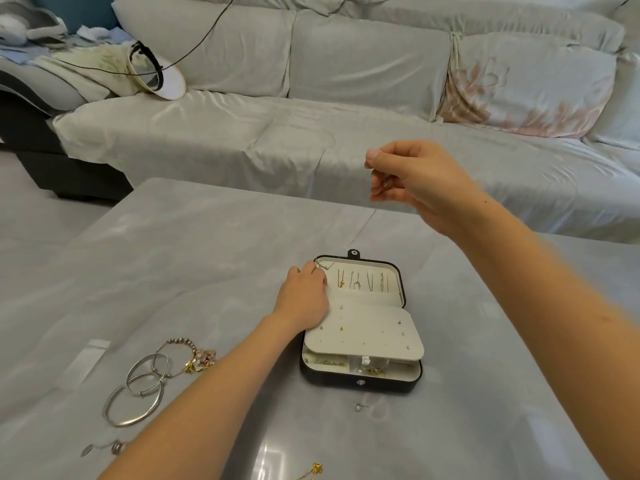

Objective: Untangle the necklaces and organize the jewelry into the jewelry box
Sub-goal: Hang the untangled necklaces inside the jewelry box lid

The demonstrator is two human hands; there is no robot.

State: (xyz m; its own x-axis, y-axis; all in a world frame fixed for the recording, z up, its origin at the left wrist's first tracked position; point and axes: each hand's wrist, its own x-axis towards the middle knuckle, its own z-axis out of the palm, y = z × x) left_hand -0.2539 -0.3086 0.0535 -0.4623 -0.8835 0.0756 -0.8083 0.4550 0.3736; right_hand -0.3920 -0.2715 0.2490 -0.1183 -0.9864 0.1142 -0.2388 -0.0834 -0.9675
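A black jewelry box (pixel 360 382) lies open on the grey table, its cream lid holding several hung necklaces (pixel 362 281) and a cream earring panel (pixel 367 336) folded over the tray. My left hand (pixel 304 294) rests at the lid's upper left corner, fingertips pinching one end of a thin silver chain (pixel 323 266). My right hand (pixel 412 180) is raised above and behind the box, pinching the chain's other end, with a small stone showing between the fingers. The chain's thin line between the hands is barely visible.
Silver bangles (pixel 138 393) and a beaded bracelet with charms (pixel 194 355) lie at the left. A small silver piece (pixel 360 407) sits in front of the box, a gold pendant (pixel 315 469) and a leaf charm (pixel 104 448) near the front edge. A grey sofa (pixel 311 133) stands behind.
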